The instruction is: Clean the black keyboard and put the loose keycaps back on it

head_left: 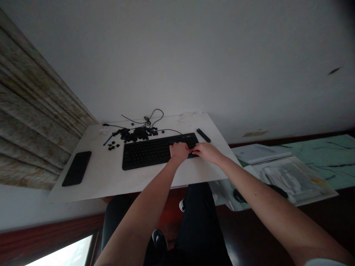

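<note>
A black keyboard lies slightly askew on the white table. Over its right part rests my left hand, its fingers curled in and closed. Close beside it, at the keyboard's right end, my right hand has its fingertips pinched together, nearly meeting my left fingertips. Whatever is between the fingers is too small to make out. Behind the keyboard spreads a heap of loose black keycaps, with several more scattered to its left. A thin blue tool lies at the heap's left edge.
A black phone lies at the table's left. A black cable is looped along the back, by the wall. A dark narrow strip is right of the keyboard. Papers and plastic packets lie on a lower surface at right. A patterned curtain hangs left.
</note>
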The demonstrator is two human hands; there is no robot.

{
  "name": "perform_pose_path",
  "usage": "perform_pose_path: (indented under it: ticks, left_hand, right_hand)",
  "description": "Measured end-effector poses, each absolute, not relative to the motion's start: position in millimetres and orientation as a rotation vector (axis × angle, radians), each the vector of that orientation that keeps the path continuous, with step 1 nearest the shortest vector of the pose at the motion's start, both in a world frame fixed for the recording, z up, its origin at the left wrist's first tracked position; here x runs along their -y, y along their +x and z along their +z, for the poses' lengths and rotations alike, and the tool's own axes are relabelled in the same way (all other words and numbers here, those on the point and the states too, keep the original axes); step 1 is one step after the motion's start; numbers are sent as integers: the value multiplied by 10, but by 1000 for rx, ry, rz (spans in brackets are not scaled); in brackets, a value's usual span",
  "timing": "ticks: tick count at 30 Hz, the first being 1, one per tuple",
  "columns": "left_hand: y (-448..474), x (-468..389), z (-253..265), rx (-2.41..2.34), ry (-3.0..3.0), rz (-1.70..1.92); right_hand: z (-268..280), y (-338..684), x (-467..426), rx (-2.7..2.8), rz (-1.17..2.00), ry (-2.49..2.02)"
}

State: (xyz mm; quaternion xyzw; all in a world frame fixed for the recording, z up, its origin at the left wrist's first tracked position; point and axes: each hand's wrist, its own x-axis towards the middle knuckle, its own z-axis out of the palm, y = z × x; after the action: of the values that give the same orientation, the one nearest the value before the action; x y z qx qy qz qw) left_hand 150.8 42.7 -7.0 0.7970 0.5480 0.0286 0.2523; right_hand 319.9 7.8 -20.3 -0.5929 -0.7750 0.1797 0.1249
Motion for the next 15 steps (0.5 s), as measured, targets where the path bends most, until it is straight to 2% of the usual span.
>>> perform_pose_path:
  ticks: [8,15]
  left_hand:
    - [1551,-374,-70,-1546,2232,68]
    - [1537,-381,-156,-1519,2246,153]
  right_hand:
    - [-189,3183,-109,2451,385,-1786]
    - [-254,3090,95,2358,197,-1821]
